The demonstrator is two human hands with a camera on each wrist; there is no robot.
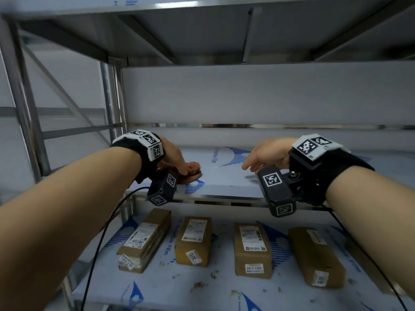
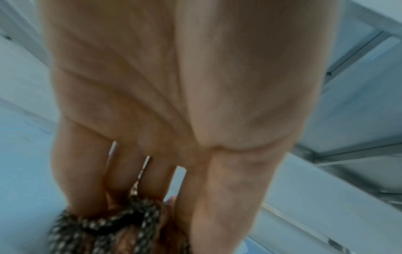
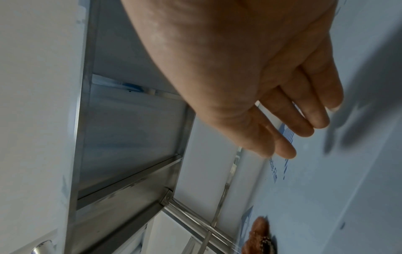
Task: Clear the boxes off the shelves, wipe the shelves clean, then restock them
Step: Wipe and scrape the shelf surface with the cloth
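Note:
My left hand [image 1: 179,161] grips a bunched brown cloth [image 1: 193,169] with dark checked trim and holds it down on the left front of the middle shelf [image 1: 235,178], which is covered in blue-printed film. In the left wrist view the cloth [image 2: 104,230] sits between the fingers and the thumb. My right hand [image 1: 256,161] hovers just above the same shelf, right of the cloth, fingers straight and holding nothing; the right wrist view shows this hand [image 3: 304,123] and the cloth [image 3: 259,237] beyond it. Several brown cardboard boxes [image 1: 194,241] lie in a row on the lower shelf [image 1: 224,290].
The middle shelf holds no boxes. Small brown specks of dirt dot the lower shelf's film in front of the boxes. A steel post [image 1: 114,97] stands at the rack's left, and the upper shelf's underside [image 1: 202,30] hangs close overhead. Black cables trail from both wrists.

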